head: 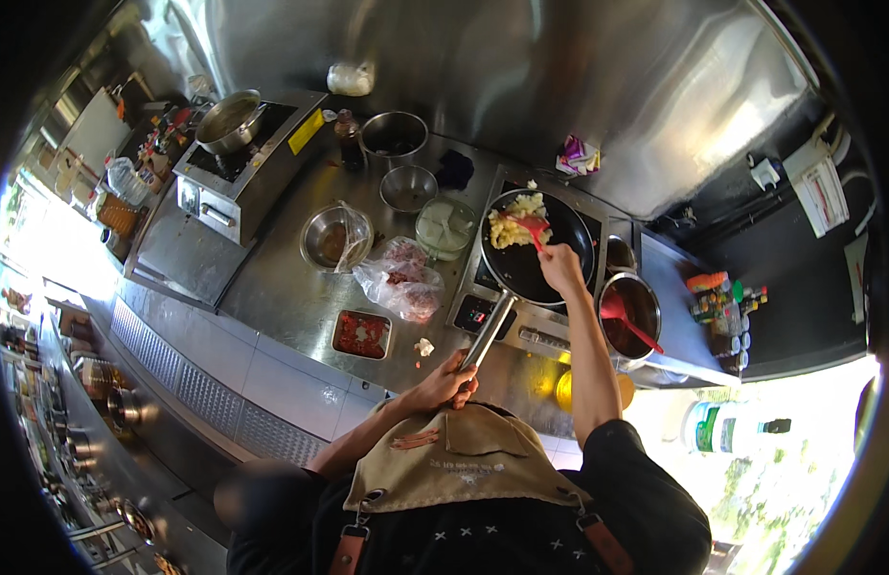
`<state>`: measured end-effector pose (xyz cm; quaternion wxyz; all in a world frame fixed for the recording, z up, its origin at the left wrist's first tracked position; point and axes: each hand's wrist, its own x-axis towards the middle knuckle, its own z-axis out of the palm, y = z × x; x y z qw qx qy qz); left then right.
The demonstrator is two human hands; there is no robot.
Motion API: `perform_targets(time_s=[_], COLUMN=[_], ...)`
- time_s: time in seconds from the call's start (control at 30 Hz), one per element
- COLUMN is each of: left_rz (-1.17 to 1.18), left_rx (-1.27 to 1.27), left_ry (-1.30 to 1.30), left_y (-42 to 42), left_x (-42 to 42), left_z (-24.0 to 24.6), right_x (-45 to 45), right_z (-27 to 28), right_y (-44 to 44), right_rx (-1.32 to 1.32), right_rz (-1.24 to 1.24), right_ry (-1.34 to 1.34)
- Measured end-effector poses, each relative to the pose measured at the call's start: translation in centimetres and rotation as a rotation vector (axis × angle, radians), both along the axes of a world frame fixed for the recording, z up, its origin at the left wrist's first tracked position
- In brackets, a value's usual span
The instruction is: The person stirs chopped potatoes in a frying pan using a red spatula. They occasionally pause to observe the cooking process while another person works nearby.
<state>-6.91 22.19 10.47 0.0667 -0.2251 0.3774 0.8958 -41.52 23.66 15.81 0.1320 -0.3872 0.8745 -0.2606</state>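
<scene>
My left hand (448, 382) is wrapped around the metal handle of a black frying pan (520, 277), which sits on an induction cooktop (472, 310). In my right hand (561, 269) is a red spatula (532, 226), its blade pressed into the food. Pale yellow, lumpy food (513, 228) is heaped in the upper left of the pan, and a small piece lies at the far rim. I cannot tell exactly what this food is.
Left of the pan are a round glass dish (445, 224), a plastic bag of raw minced meat (408, 280), a metal tray with red residue (362, 334) and steel bowls (393, 135). A pot (630, 316) holding another red utensil stands to the right. Further left, a pot (229, 122) rests on a second cooktop.
</scene>
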Motion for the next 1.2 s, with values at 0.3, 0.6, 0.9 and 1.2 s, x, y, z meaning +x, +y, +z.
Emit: perform_targets(time_s=[0.3,0.6,0.9,1.2], left_rz=[0.028,0.099,0.155,0.173], left_rx=[-0.036,0.295,-0.514,-0.542], left_ry=[-0.001,0.456,0.271,0.299], left_y=[-0.2,1.8,1.1,2.7], left_x=[-0.3,0.0,1.1,3.4], left_z=[0.2,-6.7,-0.1,0.4], right_x=[1.7,3.6,-7.6,-4.2], right_z=[1.1,2.7,-2.4,-4.3], right_y=[2.8,2.4,1.5,4.0], right_rx=[-0.104,0.070,0.016,0.239], right_rz=[0.008,-0.038,0.123,0.123], right_ry=[0.116,-0.323,-0.368,-0.335])
